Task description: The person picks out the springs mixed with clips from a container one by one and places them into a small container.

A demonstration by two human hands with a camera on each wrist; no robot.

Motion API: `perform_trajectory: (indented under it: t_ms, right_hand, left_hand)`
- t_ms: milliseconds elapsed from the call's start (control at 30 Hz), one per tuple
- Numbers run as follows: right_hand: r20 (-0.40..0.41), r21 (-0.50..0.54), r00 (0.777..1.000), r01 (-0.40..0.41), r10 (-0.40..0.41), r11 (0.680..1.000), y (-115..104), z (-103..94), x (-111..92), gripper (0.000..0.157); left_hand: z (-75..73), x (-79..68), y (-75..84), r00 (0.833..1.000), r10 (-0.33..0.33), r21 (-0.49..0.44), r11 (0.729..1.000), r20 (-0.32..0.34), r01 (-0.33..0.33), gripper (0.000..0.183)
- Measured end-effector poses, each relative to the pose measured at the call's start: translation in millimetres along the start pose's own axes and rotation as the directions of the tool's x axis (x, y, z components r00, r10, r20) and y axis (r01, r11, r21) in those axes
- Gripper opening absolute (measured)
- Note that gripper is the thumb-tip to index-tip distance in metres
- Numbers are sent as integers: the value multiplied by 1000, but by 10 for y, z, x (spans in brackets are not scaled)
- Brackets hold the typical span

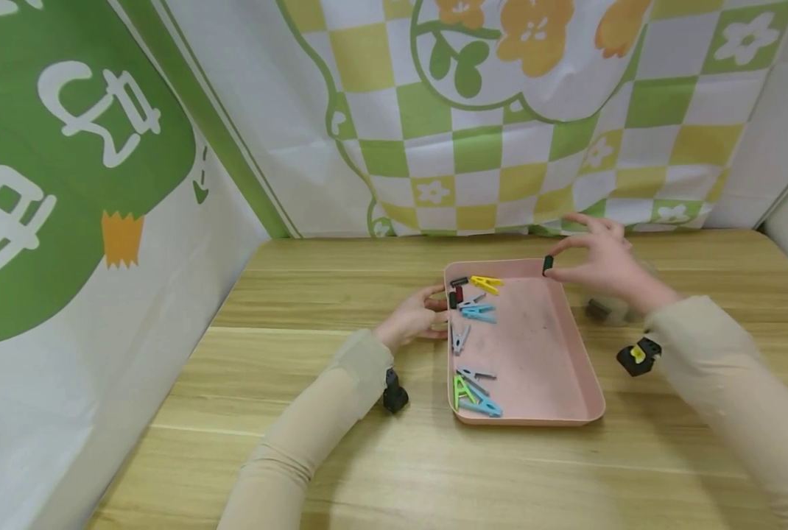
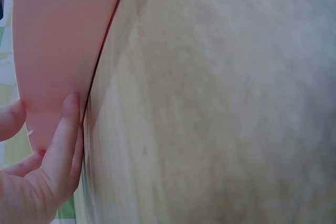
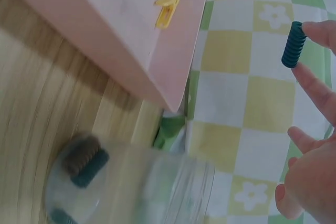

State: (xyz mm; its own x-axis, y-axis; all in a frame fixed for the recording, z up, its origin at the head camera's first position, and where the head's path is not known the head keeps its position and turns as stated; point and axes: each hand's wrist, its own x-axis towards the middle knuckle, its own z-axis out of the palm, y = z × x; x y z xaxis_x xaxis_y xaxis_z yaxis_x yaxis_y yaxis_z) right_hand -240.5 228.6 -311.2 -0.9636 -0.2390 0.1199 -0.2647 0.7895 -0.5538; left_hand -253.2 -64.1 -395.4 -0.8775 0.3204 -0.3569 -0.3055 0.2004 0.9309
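Note:
My right hand (image 1: pixel 602 259) pinches a small dark green ridged cylinder (image 3: pixel 294 44) by its two ends, between thumb and a finger. It holds the piece above the far right corner of a shallow pink tray (image 1: pixel 523 346). Against the tray's left wall, my left hand (image 1: pixel 412 319) rests with fingers extended, touching the outside. Inside the tray's left side lie a yellow clothespin (image 1: pixel 487 283), several blue and grey clothespins (image 1: pixel 478 313), a lime green one (image 1: pixel 462 391), and a few dark and red ridged cylinders (image 1: pixel 459 294).
A clear jar (image 3: pixel 157 182) with several ridged cylinders inside is right of the tray, partly hidden by my right arm in the head view. The wooden table (image 1: pixel 235 412) meets a checkered cloth (image 1: pixel 480 147) at the back.

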Motion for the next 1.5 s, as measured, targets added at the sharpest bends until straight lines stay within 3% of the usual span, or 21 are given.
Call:
perform_trajectory:
  t_ms: [467,867,1500]
  right_hand:
    - [-76,76,997,-12,18,997,352,-242,-149,41]
    - [-98,7,995,-5,5,1000,623,-381,-232,40]
    - [-69,-40,995,-77,74,996,793,-359,-283,47]
  left_hand:
    - [-6,-25,10,1000,-2,18,1000,2,2,63]
    - [-15,-27,14,1000,1,19,1000,2,-1,62]
    - [-14,-25,5,1000,4,33,999,8,-4,63]
